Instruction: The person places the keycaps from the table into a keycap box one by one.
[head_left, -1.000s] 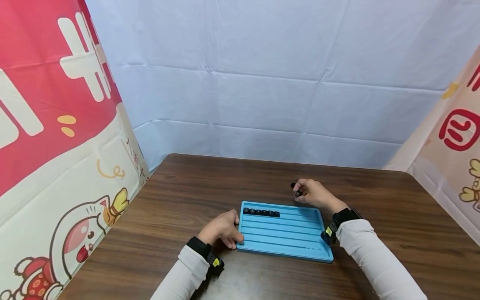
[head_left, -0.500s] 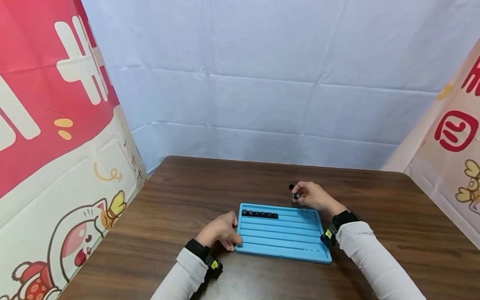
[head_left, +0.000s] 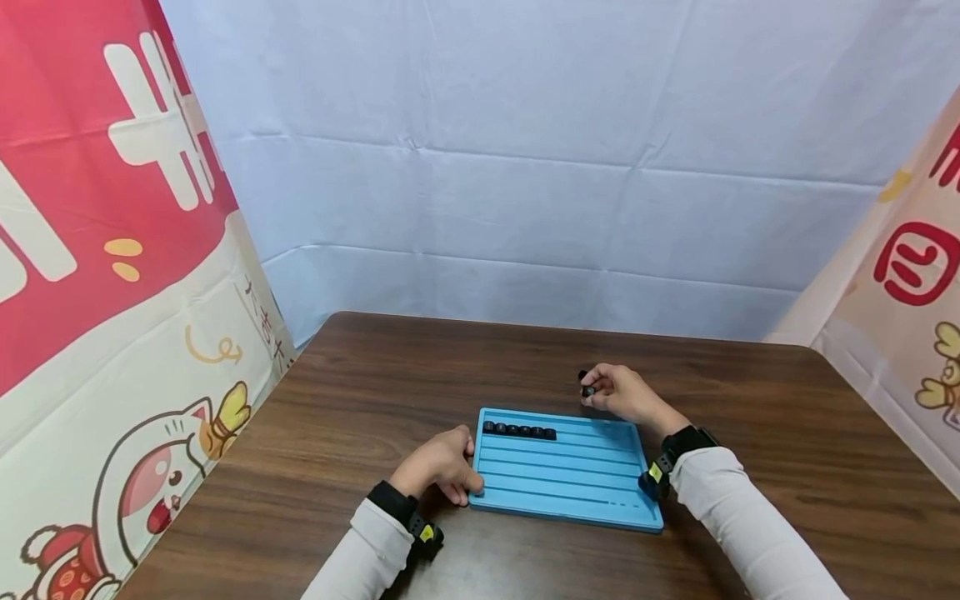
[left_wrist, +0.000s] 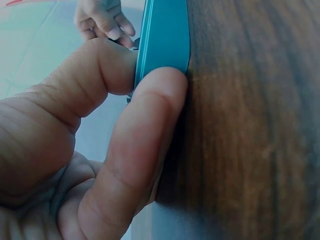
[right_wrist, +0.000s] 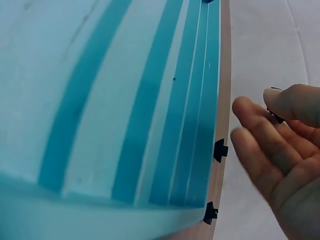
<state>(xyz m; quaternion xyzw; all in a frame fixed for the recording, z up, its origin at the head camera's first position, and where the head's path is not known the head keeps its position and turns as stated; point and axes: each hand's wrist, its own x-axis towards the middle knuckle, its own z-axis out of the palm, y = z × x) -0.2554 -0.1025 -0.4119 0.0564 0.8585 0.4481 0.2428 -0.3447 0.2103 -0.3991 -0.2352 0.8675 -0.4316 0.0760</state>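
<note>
A light blue ridged tray (head_left: pixel 562 475) lies on the table, with a row of black keycaps (head_left: pixel 519 431) in its far left groove. My left hand (head_left: pixel 438 467) grips the tray's left side near the front corner; the left wrist view shows two digits (left_wrist: pixel 145 135) against its edge. Beyond the tray's far edge, my right hand (head_left: pixel 622 392) pinches a black keycap (right_wrist: pixel 275 116) between thumb and finger. Another dark piece (head_left: pixel 582 375) shows by its fingertips in the head view. In the right wrist view, two keycaps (right_wrist: pixel 220 150) sit just past the tray's rim.
The brown wooden table (head_left: pixel 390 375) extends around the tray on all sides. A pale blue cloth (head_left: pixel 525 208) hangs behind it, with printed cloths (head_left: pixel 150 333) at left and right. Each wrist carries a black strap with a camera.
The right hand's fingertips have shifted slightly left, the pinched keycap with them. The left hand stays on the tray, and the keycap row is the same. The head view has tilted slightly.
</note>
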